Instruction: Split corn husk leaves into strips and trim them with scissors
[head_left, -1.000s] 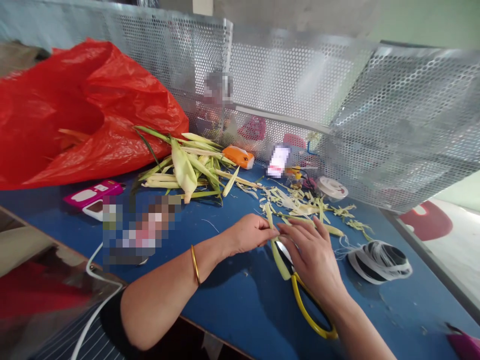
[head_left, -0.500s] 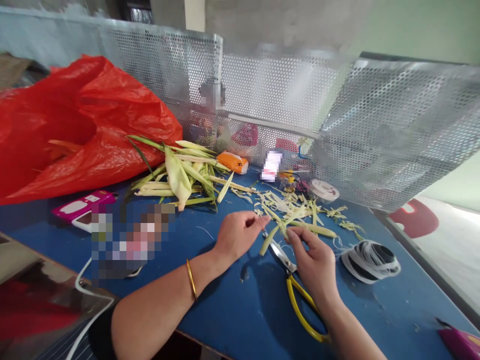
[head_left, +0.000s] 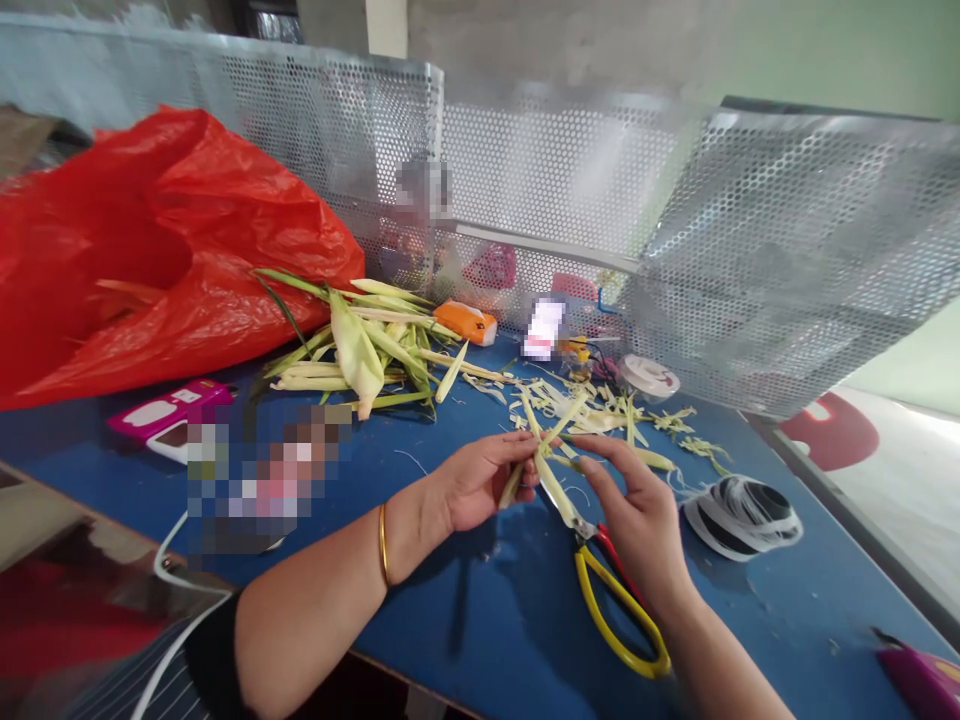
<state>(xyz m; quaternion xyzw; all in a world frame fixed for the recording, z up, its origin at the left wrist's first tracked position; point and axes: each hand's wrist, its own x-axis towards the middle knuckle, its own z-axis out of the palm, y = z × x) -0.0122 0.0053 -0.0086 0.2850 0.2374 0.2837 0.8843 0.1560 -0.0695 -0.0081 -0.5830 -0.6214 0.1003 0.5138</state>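
My left hand (head_left: 480,482) is closed, pinching a small crossed bundle of pale green corn husk strips (head_left: 553,482) where they meet. The strips stick out in several directions. My right hand (head_left: 639,510) is just right of the bundle, thumb and forefinger apart, fingertips close to the husk; whether they touch it I cannot tell. Beneath the bundle and the right hand, scissors (head_left: 621,620) with yellow and red handles lie on the blue table (head_left: 450,640), their blades partly covered by husk.
A pile of corn husks (head_left: 352,360) lies by a large red plastic bag (head_left: 247,200). Husk scraps (head_left: 562,400) are scattered behind my hands. A spool of white thread (head_left: 742,515) stands at right, a tape roll (head_left: 649,376) farther back. A perforated metal screen (head_left: 555,170) borders the table.
My left hand has turned palm up, and the husk bundle has turned with it. My right hand has spread its fingers and drawn slightly away from the strips.
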